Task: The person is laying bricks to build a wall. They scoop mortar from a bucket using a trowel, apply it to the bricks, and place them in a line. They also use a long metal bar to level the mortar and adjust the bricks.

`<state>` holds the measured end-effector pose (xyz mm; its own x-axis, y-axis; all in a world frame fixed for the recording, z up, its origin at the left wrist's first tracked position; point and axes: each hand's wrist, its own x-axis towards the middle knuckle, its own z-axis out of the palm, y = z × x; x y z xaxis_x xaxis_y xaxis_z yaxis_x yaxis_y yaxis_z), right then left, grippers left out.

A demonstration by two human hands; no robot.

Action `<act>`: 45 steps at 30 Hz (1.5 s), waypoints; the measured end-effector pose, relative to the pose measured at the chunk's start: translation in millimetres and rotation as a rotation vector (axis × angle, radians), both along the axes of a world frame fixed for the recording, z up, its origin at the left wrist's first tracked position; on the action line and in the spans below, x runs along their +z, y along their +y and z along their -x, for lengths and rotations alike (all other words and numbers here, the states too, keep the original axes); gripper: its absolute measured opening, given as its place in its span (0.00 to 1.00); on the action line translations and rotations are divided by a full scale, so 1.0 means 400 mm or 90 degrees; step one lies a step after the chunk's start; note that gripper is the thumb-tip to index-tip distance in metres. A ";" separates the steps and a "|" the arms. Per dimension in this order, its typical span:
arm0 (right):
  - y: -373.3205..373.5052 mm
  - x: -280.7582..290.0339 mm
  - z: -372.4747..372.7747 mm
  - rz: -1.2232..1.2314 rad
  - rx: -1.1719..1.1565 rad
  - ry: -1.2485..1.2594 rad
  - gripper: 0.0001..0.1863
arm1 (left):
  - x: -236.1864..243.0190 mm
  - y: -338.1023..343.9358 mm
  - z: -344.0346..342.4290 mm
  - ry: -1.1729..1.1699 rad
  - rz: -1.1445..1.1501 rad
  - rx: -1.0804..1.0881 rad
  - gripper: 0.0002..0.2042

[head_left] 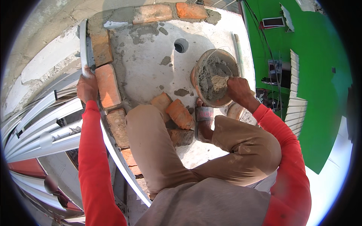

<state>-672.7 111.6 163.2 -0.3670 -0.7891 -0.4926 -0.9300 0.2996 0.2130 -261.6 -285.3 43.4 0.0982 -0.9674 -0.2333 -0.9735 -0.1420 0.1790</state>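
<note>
My left hand is closed around a long silver metal bar, which runs along the outer side of a row of bricks. One orange brick of that row lies right beside this hand, with grey mortar along its inner side. Over the right rim of a round bucket, my right hand is closed in a fist. Wet grey mortar fills much of the bucket. Whatever the right fist grips is hidden from view.
Loose bricks lie between my knees, near my sandalled foot. The pale slab has a round hole. More bricks line the far edge. Metal channels stack at left; beyond the right edge is a green surface with cables.
</note>
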 end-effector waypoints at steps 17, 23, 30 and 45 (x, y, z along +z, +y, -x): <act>0.185 0.167 -0.033 0.242 -0.554 -0.547 0.17 | -0.006 0.004 -0.009 0.049 0.020 0.020 0.42; -0.161 0.335 0.028 0.145 -0.362 -0.479 0.14 | 0.002 0.001 -0.007 0.040 0.004 0.026 0.44; -0.732 0.093 -0.011 0.362 0.063 -0.285 0.17 | 0.007 -0.002 -0.003 0.038 0.024 0.018 0.41; -1.035 -0.110 -0.371 0.390 -0.446 -0.800 0.20 | 0.013 0.002 -0.007 0.084 0.050 0.054 0.35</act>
<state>-524.4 -302.3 119.4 -0.3487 -0.8308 -0.4338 -0.0540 0.4799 -0.8756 -258.8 -284.4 48.8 0.1532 -0.9728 -0.1737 -0.9261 -0.2027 0.3183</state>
